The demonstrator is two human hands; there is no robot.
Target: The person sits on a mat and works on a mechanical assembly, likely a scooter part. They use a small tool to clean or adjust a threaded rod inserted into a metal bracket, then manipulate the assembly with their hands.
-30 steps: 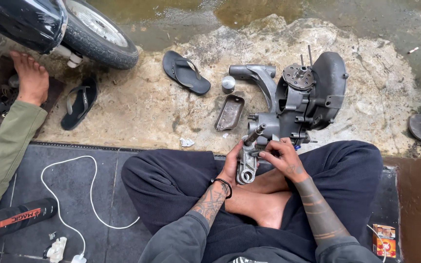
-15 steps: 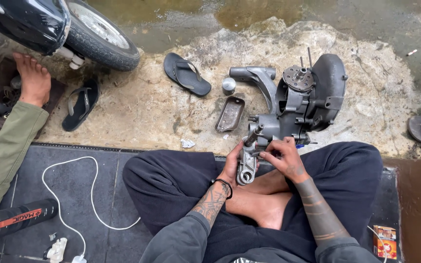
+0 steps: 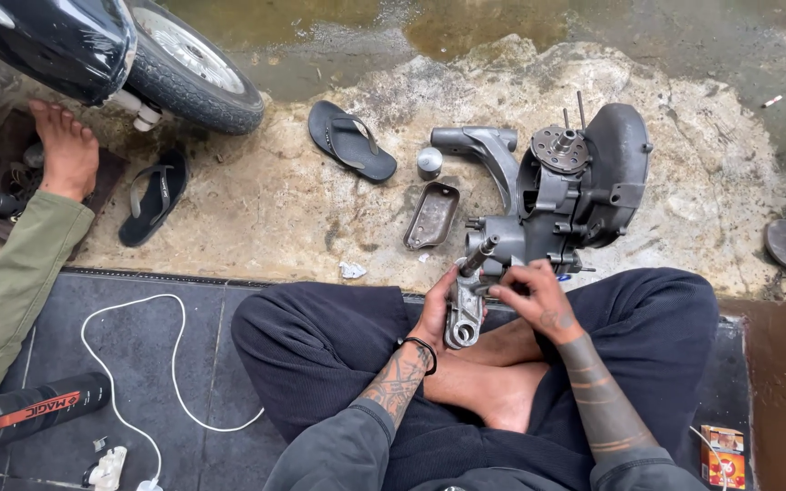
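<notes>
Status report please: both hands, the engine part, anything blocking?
Left hand grips grey bracket. Right hand fingers on it. Bracket touches engine block. Nothing in the way.

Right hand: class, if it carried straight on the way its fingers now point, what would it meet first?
The right hand points up and left, fingers at the grey metal bracket held by the left hand. It would probably meet that bracket first; depth is unclear.
</notes>
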